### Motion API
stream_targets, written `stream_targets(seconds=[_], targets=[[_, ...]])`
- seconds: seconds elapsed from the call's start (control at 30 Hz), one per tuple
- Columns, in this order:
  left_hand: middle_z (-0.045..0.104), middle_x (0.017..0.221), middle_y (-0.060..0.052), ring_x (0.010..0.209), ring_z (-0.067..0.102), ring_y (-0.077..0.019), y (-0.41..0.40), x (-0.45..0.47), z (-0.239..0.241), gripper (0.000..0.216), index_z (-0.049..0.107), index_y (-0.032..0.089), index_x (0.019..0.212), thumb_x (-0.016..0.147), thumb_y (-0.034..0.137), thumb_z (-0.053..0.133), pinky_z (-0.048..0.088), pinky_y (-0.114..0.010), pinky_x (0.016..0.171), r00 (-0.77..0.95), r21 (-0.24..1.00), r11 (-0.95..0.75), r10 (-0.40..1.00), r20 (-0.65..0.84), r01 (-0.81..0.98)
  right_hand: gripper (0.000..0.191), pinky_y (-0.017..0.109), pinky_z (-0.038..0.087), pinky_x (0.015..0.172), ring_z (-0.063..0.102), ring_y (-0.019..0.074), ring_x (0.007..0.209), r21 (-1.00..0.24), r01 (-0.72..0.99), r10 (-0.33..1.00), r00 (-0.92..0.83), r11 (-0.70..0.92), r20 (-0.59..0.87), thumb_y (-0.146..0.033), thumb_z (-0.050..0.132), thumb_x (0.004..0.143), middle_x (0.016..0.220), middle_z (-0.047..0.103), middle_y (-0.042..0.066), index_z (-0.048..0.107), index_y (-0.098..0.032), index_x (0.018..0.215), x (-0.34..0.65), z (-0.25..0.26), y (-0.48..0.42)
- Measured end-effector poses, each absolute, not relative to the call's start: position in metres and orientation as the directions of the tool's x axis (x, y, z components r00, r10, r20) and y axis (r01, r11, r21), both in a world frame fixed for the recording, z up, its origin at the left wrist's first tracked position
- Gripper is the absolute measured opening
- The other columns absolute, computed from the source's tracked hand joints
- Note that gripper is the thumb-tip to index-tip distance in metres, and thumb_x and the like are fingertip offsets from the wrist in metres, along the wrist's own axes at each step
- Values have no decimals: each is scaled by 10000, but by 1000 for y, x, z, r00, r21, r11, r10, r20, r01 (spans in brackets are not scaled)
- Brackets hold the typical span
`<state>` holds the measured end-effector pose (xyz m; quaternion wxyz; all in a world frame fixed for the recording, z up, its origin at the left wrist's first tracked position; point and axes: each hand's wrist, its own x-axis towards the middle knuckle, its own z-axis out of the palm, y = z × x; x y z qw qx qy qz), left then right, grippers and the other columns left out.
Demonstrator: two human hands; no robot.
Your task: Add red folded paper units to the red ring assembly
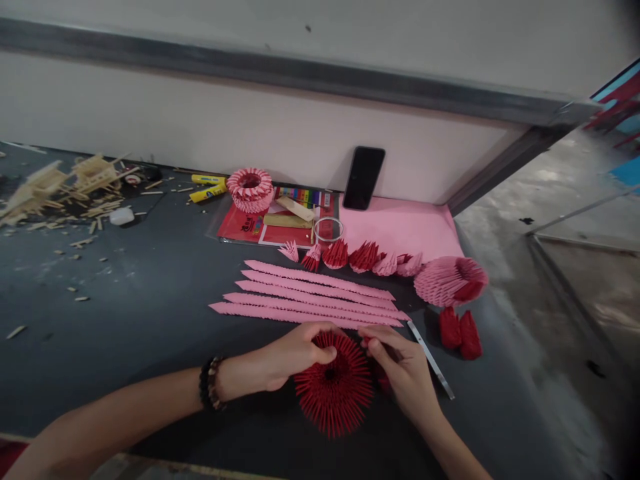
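A round red folded-paper piece [334, 407] with spiky radiating points is tilted toward me near the table's front edge. My left hand [300, 353], with a beaded bracelet [211, 383] at the wrist, grips its upper left rim, thumb on the face and fingers behind. At the upper right rim, my right hand [400, 363] is closed in a pinch. A bit of red shows at its fingertips, probably a small folded paper piece, though mostly hidden. More red paper lies partly hidden under this hand. Just beyond both hands lie several long pink folded-paper strips [315, 287].
Red paper bundles [460, 333], a pink paper bowl shape [450, 280] and a metal ruler [431, 360] lie right. Behind are small paper cones [364, 257], a phone [364, 178] against the wall, a paper ring [250, 190] and glue tubes [208, 188]. Wooden models [65, 183] stand left.
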<state>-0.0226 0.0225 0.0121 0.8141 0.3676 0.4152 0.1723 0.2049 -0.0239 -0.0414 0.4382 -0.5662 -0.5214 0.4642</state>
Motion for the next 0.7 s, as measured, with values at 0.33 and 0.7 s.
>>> stream_targets(seconds=[0.33,0.7], targets=[[779,1131,-114,1017,699,-221,24,-21,4,424,766,110,1152,791,326,819,478,-389,1037,597,733,678,565,-569,57,185,264,583,692,692,137,720,-988,36,988,59,-148,-146,-393,806,877,968,797,54,824,-236,972,203,-46,-24],[787,1050,-95,947,694,-204,27,-19,5,346,804,125,1041,756,317,838,486,-370,980,613,723,689,549,-568,53,238,289,612,732,742,178,784,-969,-9,969,28,-246,-246,-437,802,874,909,806,59,801,-221,974,200,-46,-26]])
